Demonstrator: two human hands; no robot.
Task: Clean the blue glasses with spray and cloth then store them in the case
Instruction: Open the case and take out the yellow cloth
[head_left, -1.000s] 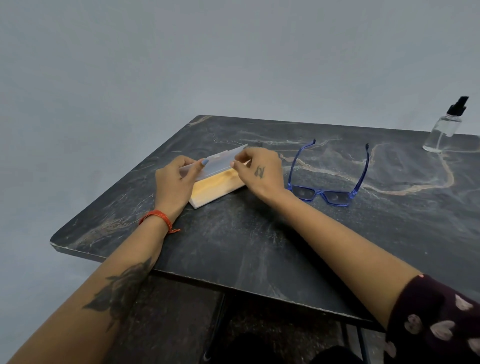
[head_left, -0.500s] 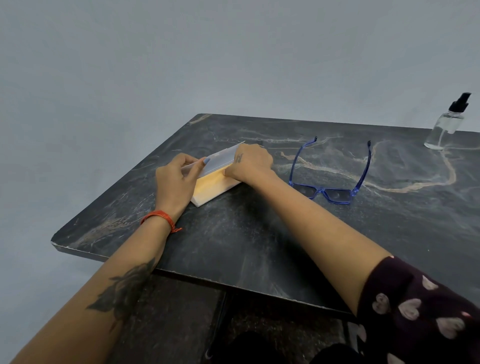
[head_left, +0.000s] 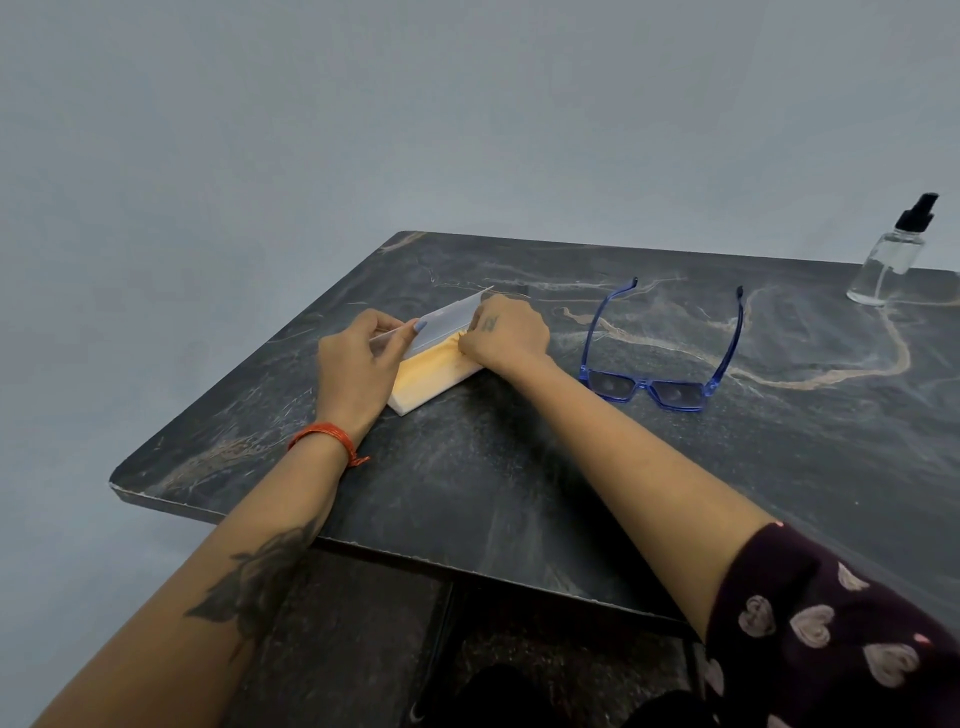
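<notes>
Left hand (head_left: 358, 364) pinches case lid (head_left: 447, 325); right hand (head_left: 506, 332) grips soft yellow cloth (head_left: 431, 371). Blue glasses (head_left: 660, 358): light, fragile; lift by frame.

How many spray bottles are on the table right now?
1. The spray bottle stands upright at the table's far right corner, beyond the glasses. None other shows; the frame cuts the table's right side.

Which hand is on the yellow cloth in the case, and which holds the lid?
The right hand pinches the yellow cloth; the left hand holds the case's clear lid open.
</notes>
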